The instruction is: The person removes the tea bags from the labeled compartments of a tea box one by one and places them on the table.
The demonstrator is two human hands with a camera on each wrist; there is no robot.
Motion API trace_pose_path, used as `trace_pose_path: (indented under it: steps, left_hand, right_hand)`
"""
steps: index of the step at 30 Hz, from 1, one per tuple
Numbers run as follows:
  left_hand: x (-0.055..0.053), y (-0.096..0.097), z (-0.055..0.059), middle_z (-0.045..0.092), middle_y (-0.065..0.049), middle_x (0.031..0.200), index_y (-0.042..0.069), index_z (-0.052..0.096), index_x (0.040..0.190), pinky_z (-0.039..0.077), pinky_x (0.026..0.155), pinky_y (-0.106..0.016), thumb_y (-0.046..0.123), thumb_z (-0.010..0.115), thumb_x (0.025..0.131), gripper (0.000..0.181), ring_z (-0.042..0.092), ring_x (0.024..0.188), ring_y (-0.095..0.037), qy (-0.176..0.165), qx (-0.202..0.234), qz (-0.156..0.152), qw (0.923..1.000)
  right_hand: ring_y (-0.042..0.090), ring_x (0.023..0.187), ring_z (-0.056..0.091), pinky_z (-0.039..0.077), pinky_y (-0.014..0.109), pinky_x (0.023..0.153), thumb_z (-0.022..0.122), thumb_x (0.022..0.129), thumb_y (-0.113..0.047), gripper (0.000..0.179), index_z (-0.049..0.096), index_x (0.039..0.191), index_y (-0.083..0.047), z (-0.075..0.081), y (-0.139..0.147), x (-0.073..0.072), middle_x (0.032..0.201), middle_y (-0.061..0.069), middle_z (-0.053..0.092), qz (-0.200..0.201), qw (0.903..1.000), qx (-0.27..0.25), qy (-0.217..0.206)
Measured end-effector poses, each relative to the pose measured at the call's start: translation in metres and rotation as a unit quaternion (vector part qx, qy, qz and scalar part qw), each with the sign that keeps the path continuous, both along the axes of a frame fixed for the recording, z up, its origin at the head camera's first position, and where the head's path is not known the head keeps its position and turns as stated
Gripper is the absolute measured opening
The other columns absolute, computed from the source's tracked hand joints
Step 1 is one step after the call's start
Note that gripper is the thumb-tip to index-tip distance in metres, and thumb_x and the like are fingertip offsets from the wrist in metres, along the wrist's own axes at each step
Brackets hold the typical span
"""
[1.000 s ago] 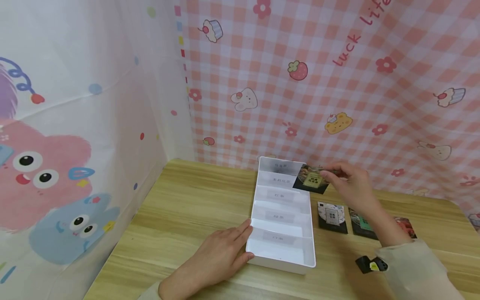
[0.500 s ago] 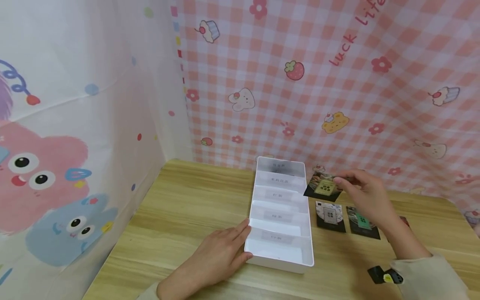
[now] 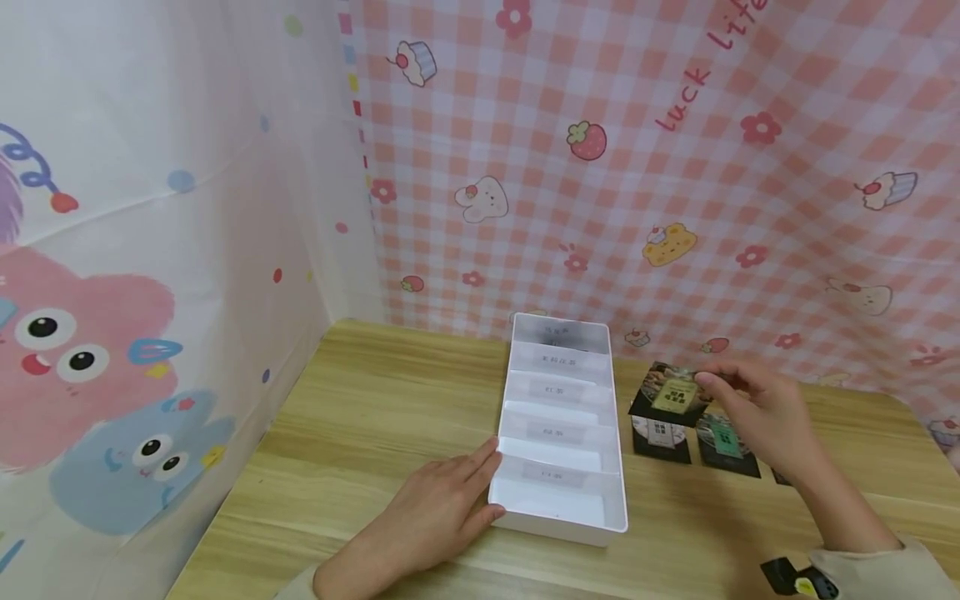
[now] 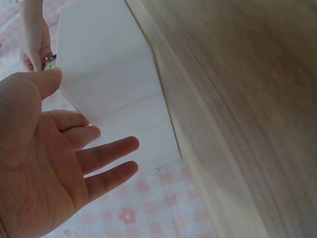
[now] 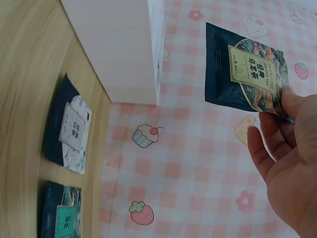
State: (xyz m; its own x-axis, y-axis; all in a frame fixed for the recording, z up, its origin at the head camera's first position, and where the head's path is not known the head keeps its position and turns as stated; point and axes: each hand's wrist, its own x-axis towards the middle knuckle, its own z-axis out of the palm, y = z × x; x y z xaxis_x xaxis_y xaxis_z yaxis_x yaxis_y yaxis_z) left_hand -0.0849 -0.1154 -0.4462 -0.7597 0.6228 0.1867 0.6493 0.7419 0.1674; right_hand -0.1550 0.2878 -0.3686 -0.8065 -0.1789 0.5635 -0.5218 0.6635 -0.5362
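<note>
A white box (image 3: 558, 531) with several labelled compartments in a row stands on the wooden table. Against its left side rests my left hand (image 3: 435, 510), and the left wrist view shows its thumb (image 4: 49, 82) at the box's edge with the other fingers loosely spread. Thumb and fingers of my right hand (image 3: 765, 421) pinch a dark oolong tea sachet (image 5: 247, 74) with a yellow label by one end. In the head view this sachet is right of the box, overlapping a sachet with a white label (image 3: 660, 433). Beside that lies a green-labelled sachet (image 3: 726, 446), partly behind my right hand.
Another dark sachet (image 3: 782, 480) shows only its edge beside my right forearm. A pink checked cloth (image 3: 480, 125) hangs behind the table (image 3: 375, 417), and a white cartoon-printed cloth (image 3: 225, 275) hangs at the left. A small black device (image 3: 798, 577) sits at my right cuff.
My right hand has carried the oolong tea sachet rightward and nearer to me, away from the box's far compartments. My left hand stays at the box's side.
</note>
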Motion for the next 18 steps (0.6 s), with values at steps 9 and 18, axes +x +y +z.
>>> trace_pose_path:
  steps: [9,18]
  left_hand:
    - [-0.001,0.001,0.001,0.044,-0.009,0.163,0.003,0.053,0.153,0.052,0.105,-0.044,0.048,0.05,0.11,0.062,0.06,0.134,-0.024,-0.008,-0.004,-0.001,1.0]
    - [-0.001,0.001,0.001,0.044,-0.008,0.163,0.003,0.053,0.153,0.052,0.106,-0.044,0.047,0.052,0.109,0.062,0.059,0.135,-0.023,-0.009,-0.003,0.002,1.0]
  right_hand:
    - [-0.002,0.072,0.061,0.045,0.012,0.064,0.073,0.095,0.005,0.01,0.078,0.1,-0.002,-0.007,0.011,0.014,0.082,-0.006,0.072,-0.016,0.9996,0.006,-0.022]
    - [0.005,0.064,0.059,0.047,0.016,0.057,0.07,0.099,-0.001,0.008,0.076,0.104,-0.004,-0.021,0.023,0.027,0.079,-0.005,0.069,-0.027,0.9975,0.02,-0.062]
